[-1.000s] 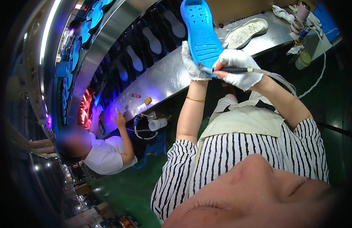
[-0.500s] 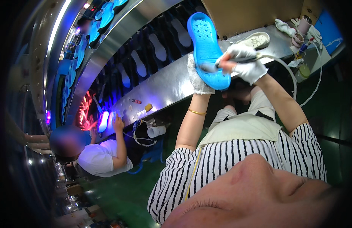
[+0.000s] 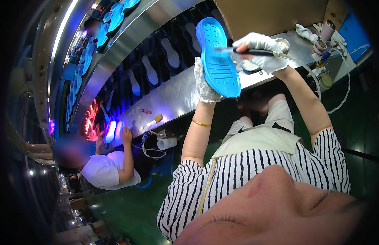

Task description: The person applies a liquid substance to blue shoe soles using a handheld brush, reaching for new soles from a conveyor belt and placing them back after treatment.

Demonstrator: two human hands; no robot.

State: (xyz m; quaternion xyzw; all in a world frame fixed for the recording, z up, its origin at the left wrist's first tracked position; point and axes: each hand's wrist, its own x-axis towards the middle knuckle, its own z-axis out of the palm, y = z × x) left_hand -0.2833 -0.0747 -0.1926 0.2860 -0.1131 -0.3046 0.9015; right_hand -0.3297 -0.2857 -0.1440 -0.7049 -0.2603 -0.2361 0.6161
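Note:
A blue shoe sole point(image 3: 220, 70), with small holes near its far end and ridges across its near half, is held up tilted over the metal bench. My left hand point(image 3: 205, 85), in a white knit glove, grips it from behind along the left edge, its fingers mostly hidden. In its own white glove, my right hand point(image 3: 259, 43) is closed around a black-handled brush point(image 3: 261, 52) with a pale hose running from its back end. The brush's tip lies over the middle of the sole; whether it touches cannot be made out.
Behind my right hand, a pale shoe-shaped piece point(image 3: 283, 45) lies partly hidden on the metal bench point(image 3: 173, 96). Spools point(image 3: 328, 30) and spare gloves stand far right. Beyond the bench, dark racks carry several soles point(image 3: 170, 53). A co-worker point(image 3: 111, 167) sits at the left.
The sole and my left hand have shifted slightly left and down, and the sole has tilted. The brush has moved from the sole's near part up to its middle.

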